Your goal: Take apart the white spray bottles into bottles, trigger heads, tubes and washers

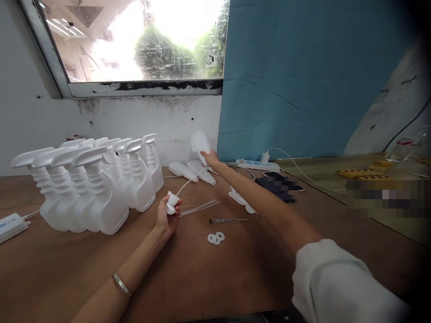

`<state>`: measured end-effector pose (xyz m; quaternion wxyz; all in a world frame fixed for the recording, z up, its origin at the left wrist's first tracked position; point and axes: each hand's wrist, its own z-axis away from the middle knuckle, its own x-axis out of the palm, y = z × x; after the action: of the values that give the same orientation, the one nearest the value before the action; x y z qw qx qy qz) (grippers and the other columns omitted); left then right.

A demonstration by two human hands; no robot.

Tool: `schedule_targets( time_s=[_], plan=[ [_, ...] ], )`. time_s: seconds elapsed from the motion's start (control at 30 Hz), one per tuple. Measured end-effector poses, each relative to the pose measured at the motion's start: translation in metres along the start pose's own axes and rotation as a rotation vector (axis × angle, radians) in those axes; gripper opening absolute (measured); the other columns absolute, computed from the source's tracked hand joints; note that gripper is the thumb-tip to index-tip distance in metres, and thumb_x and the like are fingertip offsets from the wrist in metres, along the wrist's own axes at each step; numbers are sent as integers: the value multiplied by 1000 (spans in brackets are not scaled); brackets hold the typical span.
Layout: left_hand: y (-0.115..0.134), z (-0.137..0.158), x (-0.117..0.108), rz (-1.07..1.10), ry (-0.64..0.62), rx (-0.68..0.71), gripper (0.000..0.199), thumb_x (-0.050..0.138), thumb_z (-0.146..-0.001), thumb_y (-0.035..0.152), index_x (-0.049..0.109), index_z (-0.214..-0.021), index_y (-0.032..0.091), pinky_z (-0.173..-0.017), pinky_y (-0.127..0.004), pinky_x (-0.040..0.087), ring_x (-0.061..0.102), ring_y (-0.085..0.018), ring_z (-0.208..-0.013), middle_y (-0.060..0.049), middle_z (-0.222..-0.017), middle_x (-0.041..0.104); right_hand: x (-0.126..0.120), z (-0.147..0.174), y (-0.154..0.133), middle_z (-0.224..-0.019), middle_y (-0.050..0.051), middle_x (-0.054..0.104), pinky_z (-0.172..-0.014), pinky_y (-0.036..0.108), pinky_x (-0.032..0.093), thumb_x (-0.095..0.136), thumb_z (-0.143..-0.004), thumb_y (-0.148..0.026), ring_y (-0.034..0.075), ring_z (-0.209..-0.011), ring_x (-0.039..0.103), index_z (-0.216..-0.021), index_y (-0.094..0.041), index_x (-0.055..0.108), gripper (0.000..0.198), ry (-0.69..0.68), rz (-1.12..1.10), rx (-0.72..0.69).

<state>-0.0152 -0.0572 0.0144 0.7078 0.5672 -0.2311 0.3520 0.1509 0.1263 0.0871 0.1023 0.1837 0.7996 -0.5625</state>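
Observation:
In my left hand (168,213) is a white spray head (172,202), held above the table with my fingers curled round it. A thin tube (188,181) runs up from it to the right. My right hand (210,159) reaches far forward and grips a white plastic bottle (200,141) by its narrow neck, wide end raised. Below that hand, more white bottles (183,170) lie on their sides. Loose clear tubes (199,208), a screwdriver (228,220) and several white ring washers (216,238) lie between my arms.
Several white spray bottles (111,197) with heads on stand grouped at the left. White plastic parts (241,200) lie by my right forearm. A power strip (258,165) with a plugged charger, cables and dark phones (283,181) are at the right. A wall and window (141,45) stand behind.

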Motion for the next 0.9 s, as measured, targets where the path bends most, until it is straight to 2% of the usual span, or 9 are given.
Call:
schedule_targets(
  time_s=[0.1, 0.23, 0.4, 0.5, 0.6, 0.73, 0.9],
  plan=[
    [0, -1, -2, -5, 41, 30, 10, 46, -78, 24, 47, -79, 15, -34, -11, 39, 47, -4, -36, -5, -61, 60, 19, -11, 14, -108, 8, 53, -78, 38, 46, 47, -85, -34, 18, -91, 55, -111, -14, 48, 33, 30, 197, 91],
    [-2, -6, -5, -34, 104, 84, 11, 47, -77, 25, 47, -80, 14, -33, -12, 38, 46, -5, -36, -5, -60, 60, 38, -15, 28, -118, 9, 47, -86, 44, 41, 49, -84, -32, 22, -103, 50, -117, -16, 44, 37, 9, 445, 91],
    [-5, -10, -7, -101, 187, 143, 14, 52, -74, 25, 48, -80, 13, -33, -13, 39, 49, -7, -36, -3, -56, 60, 48, -14, 33, -123, 9, 43, -87, 46, 40, 49, -84, -31, 24, -107, 46, -118, -16, 43, 38, -67, 714, -38],
    [-7, -10, -7, -146, 179, 133, 15, 55, -72, 24, 49, -79, 12, -34, -15, 40, 50, -8, -36, -4, -54, 60, 48, -10, 31, -122, 9, 45, -87, 45, 41, 50, -84, -29, 23, -107, 47, -116, -16, 46, 35, -124, 849, -150],
    [-9, -10, -7, -193, 156, 109, 18, 59, -70, 24, 50, -80, 11, -35, -17, 42, 52, -9, -38, -5, -56, 61, 49, -5, 32, -117, 8, 48, -85, 43, 43, 50, -84, -29, 21, -102, 50, -113, -15, 48, 32, -169, 956, -203],
    [-10, -12, -10, -247, 144, 108, 23, 63, -68, 24, 51, -82, 11, -37, -19, 44, 53, -9, -40, -5, -60, 61, 52, 2, 25, -114, 8, 50, -82, 41, 45, 49, -85, -29, 20, -99, 52, -112, -15, 48, 31, -184, 1038, -222],
    [-6, -16, -13, -299, 134, 142, 30, 68, -62, 19, 52, -87, 11, -39, -17, 44, 53, -7, -43, -2, -64, 59, 41, 18, -9, -117, 11, 48, -85, 44, 41, 48, -84, -34, 23, -103, 49, -115, -13, 46, 37, -182, 1038, -296]
  ],
)
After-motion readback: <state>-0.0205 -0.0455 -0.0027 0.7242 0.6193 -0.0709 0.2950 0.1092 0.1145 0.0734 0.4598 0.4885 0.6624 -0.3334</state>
